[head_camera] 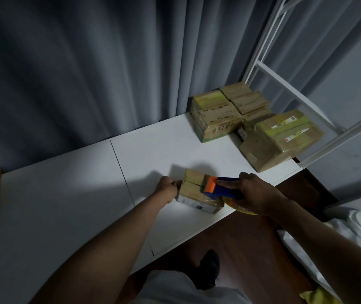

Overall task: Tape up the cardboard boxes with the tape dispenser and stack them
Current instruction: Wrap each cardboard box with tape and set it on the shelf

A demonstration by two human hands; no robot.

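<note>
A small brown cardboard box (193,183) sits near the front edge of the white bench (87,194), its two top flaps folded down with a dark seam running between them; its near side is pale with small print too blurred to read. The left hand (167,187) is at the box's left end, its fingers curled against the cardboard, though whether they pinch a flap cannot be told. The right hand (253,195) grips the blue handle of the tape dispenser (220,187), forefinger laid straight along the top. The dispenser's orange head rests on the right end of the box top, at the seam, and a yellowish tape roll (239,207) shows under the palm.

At the bench's far right corner stand more boxes — about five can be made out, though overlaps make the count unsure. A tall left stack (215,116) is banded with yellow-green tape and carries printed characters on its side, not legible. The rightmost box (289,132) bears white shipping labels, also unreadable, and leans over a plain brown one (260,152).

Behind hang grey curtains (87,62), with a white metal frame (284,62) at right.
</note>
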